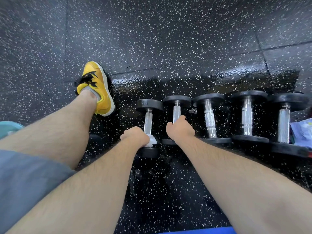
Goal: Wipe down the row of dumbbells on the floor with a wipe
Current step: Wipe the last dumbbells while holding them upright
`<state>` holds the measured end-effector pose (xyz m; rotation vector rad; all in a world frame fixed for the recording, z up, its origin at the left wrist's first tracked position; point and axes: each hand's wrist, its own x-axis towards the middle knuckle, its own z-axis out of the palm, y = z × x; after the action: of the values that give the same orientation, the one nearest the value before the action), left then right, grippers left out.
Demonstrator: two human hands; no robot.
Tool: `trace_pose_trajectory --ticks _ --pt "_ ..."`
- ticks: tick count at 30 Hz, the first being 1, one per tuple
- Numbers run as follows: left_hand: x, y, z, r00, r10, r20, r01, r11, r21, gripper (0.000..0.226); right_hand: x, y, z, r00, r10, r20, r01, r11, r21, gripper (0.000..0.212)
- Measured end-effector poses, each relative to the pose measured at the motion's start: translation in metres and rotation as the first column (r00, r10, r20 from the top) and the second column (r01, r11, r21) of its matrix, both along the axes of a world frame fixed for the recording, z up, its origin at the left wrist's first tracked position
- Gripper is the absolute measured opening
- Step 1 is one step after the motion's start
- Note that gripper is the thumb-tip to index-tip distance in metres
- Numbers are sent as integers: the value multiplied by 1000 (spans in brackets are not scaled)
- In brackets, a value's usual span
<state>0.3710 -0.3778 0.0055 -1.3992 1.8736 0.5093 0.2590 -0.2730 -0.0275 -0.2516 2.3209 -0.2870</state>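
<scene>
Several black dumbbells with chrome handles lie side by side on the speckled rubber floor. My left hand [135, 136] grips a white wipe [152, 141] against the near end of the handle of the leftmost dumbbell [148, 115]. My right hand [179, 128] is curled round the handle of the second dumbbell [176, 108]. The third dumbbell [210, 119], a fourth [246, 117] and a fifth [284, 125] lie untouched to the right.
My left leg stretches out with a yellow shoe [98, 88] left of the row. A bluish wipe packet [302, 132] lies at the right edge. A teal object [10, 127] shows at the left edge, and a blue mat [194, 231] at the bottom.
</scene>
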Motion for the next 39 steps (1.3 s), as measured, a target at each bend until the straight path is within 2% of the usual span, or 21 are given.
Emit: trace_pose_trajectory --ticks 3,6,8,10,12,14,15,17,19,21,23,25,28,31,32,36,39 --pt "-6 5 6 999 -47 10 47 999 -3 19 -1 -1 1 1000 26 -10 -26 1000 16 43" --pt "-15 14 4 996 -85 -2 85 993 77 33 0 0 9 999 43 -12 -43 999 34 50" --pt "-23 23 5 995 -73 -62 80 991 110 25 0 5 16 987 85 -139 -87 996 -4 50" --pt "-32 30 6 984 14 -179 16 986 166 15 0 13 25 930 121 -346 -173 977 -126 40" --pt "-38 35 12 915 249 -318 -160 947 279 16 -4 23 36 900 87 -427 -250 906 -342 22" --pt "-39 39 19 727 558 -400 -368 809 458 28 -7 32 48 947 110 -301 -262 807 -529 24" --pt "-40 41 24 618 661 -426 -412 734 540 32 -7 37 55 968 145 -206 -241 776 -583 26" --pt "-39 44 34 461 760 -458 -423 642 640 39 -6 48 67 976 207 -65 -203 760 -617 26" --pt "-38 47 43 380 799 -466 -413 597 688 43 -5 55 71 978 210 -17 -176 770 -613 32" --pt "-36 49 47 376 799 -469 -377 594 710 41 -3 59 71 984 179 10 -137 783 -606 33" --pt "-32 52 49 408 748 -524 -357 658 663 27 -1 62 72 989 134 54 -76 798 -598 32" --pt "-28 54 48 389 720 -575 -377 694 613 22 0 64 72 992 60 110 18 800 -600 29" --pt "-23 54 45 339 789 -512 -390 614 686 38 0 63 75 991 -34 126 105 782 -614 22" --pt "-22 55 43 295 868 -399 -334 485 808 31 -2 62 75 991 -29 134 106 784 -612 18" --pt "-23 55 42 286 868 -406 -318 485 815 28 -2 61 75 990 -22 141 105 784 -612 17" --pt "-26 54 36 241 812 -531 -344 583 736 23 -3 57 69 993 -69 100 117 772 -624 11" --pt "-30 55 36 210 787 -580 -355 615 704 23 -2 55 63 988 -116 103 155 768 -622 7"
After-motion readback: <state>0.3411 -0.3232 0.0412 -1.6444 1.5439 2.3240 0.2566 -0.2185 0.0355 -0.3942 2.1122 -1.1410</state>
